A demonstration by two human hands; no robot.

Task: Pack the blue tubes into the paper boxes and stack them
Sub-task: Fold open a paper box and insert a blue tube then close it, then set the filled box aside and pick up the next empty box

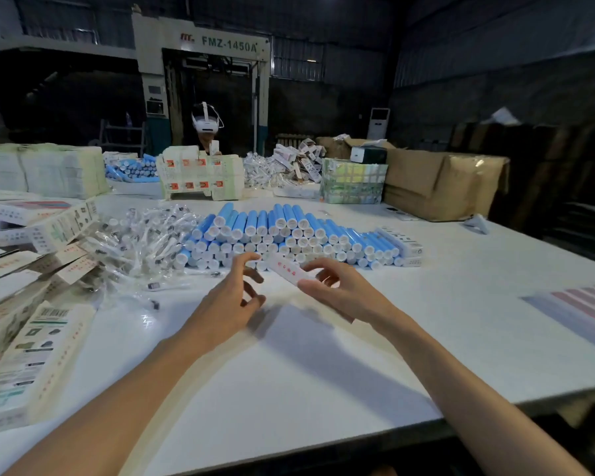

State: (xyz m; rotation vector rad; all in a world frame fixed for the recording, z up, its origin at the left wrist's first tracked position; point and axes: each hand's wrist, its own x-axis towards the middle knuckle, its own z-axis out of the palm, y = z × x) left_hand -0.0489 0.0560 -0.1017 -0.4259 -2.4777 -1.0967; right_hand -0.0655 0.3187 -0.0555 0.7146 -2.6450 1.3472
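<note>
A pile of blue tubes (289, 235) with white caps lies in rows on the white table (289, 365), just beyond my hands. My right hand (327, 286) holds a white paper box (287, 267) with red print, thumb below and fingers above it. The box tilts up to the left. My left hand (234, 297) hovers beside the box's left end with its fingers loosely curled and nothing in it. Two packed boxes (404, 243) lie stacked at the right end of the tube pile.
Flat unfolded cartons (31, 359) are piled along the left edge. Clear plastic packets (145, 242) lie heaped left of the tubes. Cardboard boxes (440, 183) and carton stacks (200, 176) stand at the back, where another person sits. Striped sheets (584, 314) lie at the right.
</note>
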